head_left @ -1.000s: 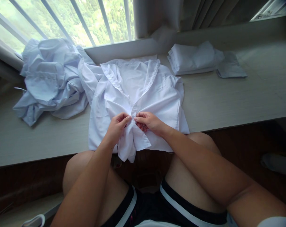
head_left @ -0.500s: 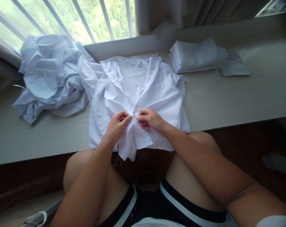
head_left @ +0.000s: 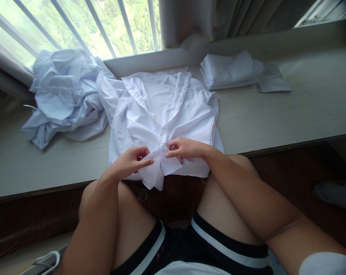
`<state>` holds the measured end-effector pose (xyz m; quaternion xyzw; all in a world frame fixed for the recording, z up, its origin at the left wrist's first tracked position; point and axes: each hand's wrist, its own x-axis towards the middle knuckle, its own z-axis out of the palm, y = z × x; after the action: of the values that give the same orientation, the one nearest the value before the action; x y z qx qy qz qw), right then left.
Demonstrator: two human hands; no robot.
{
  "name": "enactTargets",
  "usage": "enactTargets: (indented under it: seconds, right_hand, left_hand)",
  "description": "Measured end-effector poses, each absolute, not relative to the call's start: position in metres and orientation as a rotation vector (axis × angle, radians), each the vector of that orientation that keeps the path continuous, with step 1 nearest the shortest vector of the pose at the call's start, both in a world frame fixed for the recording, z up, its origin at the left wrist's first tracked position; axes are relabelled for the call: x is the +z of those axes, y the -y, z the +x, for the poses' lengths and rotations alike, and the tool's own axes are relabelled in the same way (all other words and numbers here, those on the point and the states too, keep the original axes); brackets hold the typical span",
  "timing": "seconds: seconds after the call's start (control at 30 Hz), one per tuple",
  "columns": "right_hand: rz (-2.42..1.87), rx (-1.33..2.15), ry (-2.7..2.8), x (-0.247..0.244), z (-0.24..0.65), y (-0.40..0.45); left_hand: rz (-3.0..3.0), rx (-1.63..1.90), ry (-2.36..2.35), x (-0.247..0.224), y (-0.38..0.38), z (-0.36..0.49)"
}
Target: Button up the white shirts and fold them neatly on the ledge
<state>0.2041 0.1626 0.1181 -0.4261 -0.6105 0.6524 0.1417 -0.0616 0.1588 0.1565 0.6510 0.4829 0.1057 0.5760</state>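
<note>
A white shirt (head_left: 191,126) with an open collar lies spread on the ledge, its lower front hanging over the near edge above my knees. My left hand (head_left: 132,160) is closed on the shirt's lower left front, thumb on top and curled fingers beneath the cloth. On the other side, my right hand (head_left: 187,149) pinches the front edge between thumb and fingers, just below the point where the two halves meet. Cloth is gathered in small folds there. Whether a button sits at that point is too small to tell.
A crumpled white garment (head_left: 66,95) is heaped at the left, touching the shirt's sleeve side. Folded white cloth (head_left: 230,70) and a flat pale packet (head_left: 272,78) lie at the back right of the ledge (head_left: 304,110). A barred window (head_left: 104,26) is behind.
My left hand has moved down and left from the meeting point to the lower front flap. My right hand has shifted slightly lower. The front halves now overlap where both hands were pinching.
</note>
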Motion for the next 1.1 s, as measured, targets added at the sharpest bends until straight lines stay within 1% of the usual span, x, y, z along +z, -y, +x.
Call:
enactTargets:
  seconds: [0.07, 0.17, 0.3, 0.43, 0.5, 0.57, 0.63, 0.73, 0.8, 0.83, 0.9, 1.0, 1.07, 1.1]
  right_hand:
    - [-1.147, 1.918, 1.883, 0.123, 0.209, -0.156]
    - [-0.99, 1.971, 1.832, 0.133, 0.22, -0.15]
    - [-0.866, 2.016, 1.669, 0.149, 0.24, -0.146]
    - [-0.8, 2.092, 1.761, 0.155, 0.242, -0.138]
    - [-0.746, 2.186, 1.856, 0.151, 0.233, -0.13]
    - [-0.76, 2.214, 1.946, 0.143, 0.224, -0.122]
    - [-0.874, 2.056, 2.01, 0.134, 0.218, -0.115]
    - [-1.123, 1.475, 2.007, 0.123, 0.217, -0.112]
    - [-1.19, 1.084, 1.987, 0.117, 0.22, -0.115]
    - [-1.187, 0.95, 2.003, 0.115, 0.221, -0.117]
    - [-1.165, 0.821, 2.101, 0.111, 0.222, -0.119]
    - [-1.205, 0.792, 2.278, 0.105, 0.22, -0.12]
    - [-1.25, 0.754, 2.295, 0.102, 0.217, -0.119]
    - [-1.265, 0.721, 2.266, 0.102, 0.216, -0.118]
  left_hand:
    - [1.593, 0.279, -1.129, 0.16, -0.151, -0.059]
    - [1.785, 0.361, -1.11, 0.162, -0.136, -0.045]
    - [1.897, 0.245, -0.951, 0.158, -0.112, -0.016]
    - [1.967, 0.183, -0.74, 0.15, -0.104, -0.007]
    - [1.981, 0.194, -0.827, 0.146, -0.11, -0.017]
    - [1.968, 0.241, -1.033, 0.143, -0.12, -0.033]
    - [1.957, 0.357, -1.246, 0.142, -0.129, -0.049]
    - [1.992, 0.656, -1.404, 0.141, -0.134, -0.058]
    - [2.069, 0.801, -1.374, 0.137, -0.132, -0.054]
    - [2.123, 0.82, -1.327, 0.135, -0.131, -0.049]
    - [2.232, 0.745, -1.219, 0.127, -0.128, -0.039]
    - [2.313, 0.493, -1.16, 0.12, -0.124, -0.028]
    - [2.319, 0.424, -1.164, 0.131, -0.115, -0.025]
    - [2.306, 0.463, -1.153, 0.142, -0.108, -0.024]
